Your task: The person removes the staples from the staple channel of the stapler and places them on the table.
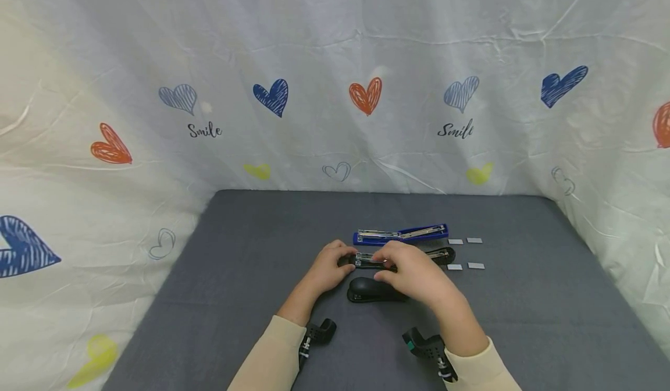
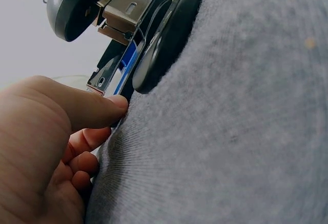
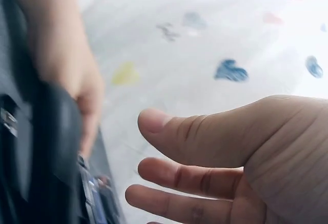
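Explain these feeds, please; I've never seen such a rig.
No machine: this is bare-handed work. The wide picture comes from a head camera; the close ones from the black left wrist camera and black right wrist camera. On the grey cloth-covered table lie an opened long blue and metal stapler, an opened long black stapler, a rounded black stapler and four small pale rectangles. The left hand pinches the opened black one's end. The right hand is over it, thumb and fingers apart, nothing visibly held.

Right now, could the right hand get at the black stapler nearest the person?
Probably yes: the right hand looks empty and is close by, and nothing is seen lying on the nearest black stapler.
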The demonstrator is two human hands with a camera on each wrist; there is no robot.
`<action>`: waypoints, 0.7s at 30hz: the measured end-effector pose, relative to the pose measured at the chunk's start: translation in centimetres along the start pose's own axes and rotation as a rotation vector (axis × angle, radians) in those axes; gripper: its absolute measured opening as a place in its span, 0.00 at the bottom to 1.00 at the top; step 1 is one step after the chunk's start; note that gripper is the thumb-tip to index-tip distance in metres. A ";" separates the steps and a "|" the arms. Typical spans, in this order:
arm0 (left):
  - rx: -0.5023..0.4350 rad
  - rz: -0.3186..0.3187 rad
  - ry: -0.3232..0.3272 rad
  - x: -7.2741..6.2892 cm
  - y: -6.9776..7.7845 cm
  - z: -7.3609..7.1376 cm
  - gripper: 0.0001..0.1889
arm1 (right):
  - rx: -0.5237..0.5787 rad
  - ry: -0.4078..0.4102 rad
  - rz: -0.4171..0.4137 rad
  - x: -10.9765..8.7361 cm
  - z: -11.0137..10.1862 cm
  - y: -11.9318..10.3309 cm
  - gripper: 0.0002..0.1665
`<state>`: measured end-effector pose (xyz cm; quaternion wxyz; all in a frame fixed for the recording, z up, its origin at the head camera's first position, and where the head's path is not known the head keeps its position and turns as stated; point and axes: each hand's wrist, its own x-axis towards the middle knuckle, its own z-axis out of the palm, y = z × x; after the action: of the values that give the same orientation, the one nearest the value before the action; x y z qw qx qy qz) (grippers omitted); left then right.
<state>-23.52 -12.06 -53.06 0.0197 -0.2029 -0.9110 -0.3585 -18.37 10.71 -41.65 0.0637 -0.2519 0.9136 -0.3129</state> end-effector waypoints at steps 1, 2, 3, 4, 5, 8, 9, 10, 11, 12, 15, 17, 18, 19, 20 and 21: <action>-0.001 0.001 0.001 0.0 0.0 0.0 0.16 | -0.010 -0.015 -0.010 0.1 0.4 -0.2 0.15; -0.002 0.001 0.001 0.0 0.0 0.0 0.16 | -0.022 -0.031 -0.023 0.2 0.8 -0.4 0.15; -0.005 0.001 0.000 0.0 0.0 -0.1 0.16 | -0.037 -0.045 -0.033 0.3 1.2 -0.5 0.16; -0.009 0.000 -0.001 0.0 0.0 -0.1 0.16 | -0.054 -0.063 -0.037 0.4 1.7 -0.7 0.17; -0.010 0.004 0.000 -0.1 0.0 -0.1 0.16 | -0.072 -0.079 -0.039 0.5 2.1 -0.8 0.18; -0.022 0.011 0.005 -0.1 -0.1 0.1 0.16 | -0.145 -0.110 -0.048 0.6 3.5 -1.1 0.21; -0.029 0.013 0.010 -0.1 -0.2 0.1 0.16 | -0.179 -0.111 -0.049 0.6 3.9 -1.3 0.22; -0.037 0.010 0.014 -0.2 -0.3 0.2 0.16 | -0.215 -0.111 -0.052 0.6 4.2 -1.4 0.22; -0.047 0.008 0.020 -0.2 -0.3 0.3 0.16 | -0.246 -0.105 -0.058 0.6 4.5 -1.5 0.22; -0.064 0.000 0.024 -0.2 -0.4 0.3 0.14 | -0.277 -0.095 -0.063 0.6 4.7 -1.5 0.22; -0.165 -0.039 0.027 -0.5 -0.3 0.1 0.10 | -0.339 -0.068 -0.075 0.6 5.1 -1.8 0.21; -0.258 -0.061 0.015 -0.9 -0.2 -0.3 0.08 | -0.346 -0.054 -0.076 0.6 5.2 -1.9 0.21; -0.309 -0.069 0.001 -1.1 -0.1 -0.6 0.08 | -0.343 -0.052 -0.074 0.6 5.2 -1.9 0.21; -0.352 -0.073 -0.018 -1.3 -0.1 -0.9 0.08 | -0.341 -0.053 -0.072 0.6 5.3 -2.0 0.21; -0.386 -0.071 -0.043 -1.6 0.0 -1.3 0.07 | -0.340 -0.054 -0.072 0.7 5.3 -2.0 0.21; -0.404 -0.056 -0.071 -1.9 0.1 -1.6 0.05 | -0.338 -0.056 -0.073 0.7 5.3 -2.1 0.21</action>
<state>-21.91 -13.72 -52.16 -0.0634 -0.1900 -0.8260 -0.5269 -16.62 6.13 -44.58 0.0343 -0.3008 0.9412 -0.1500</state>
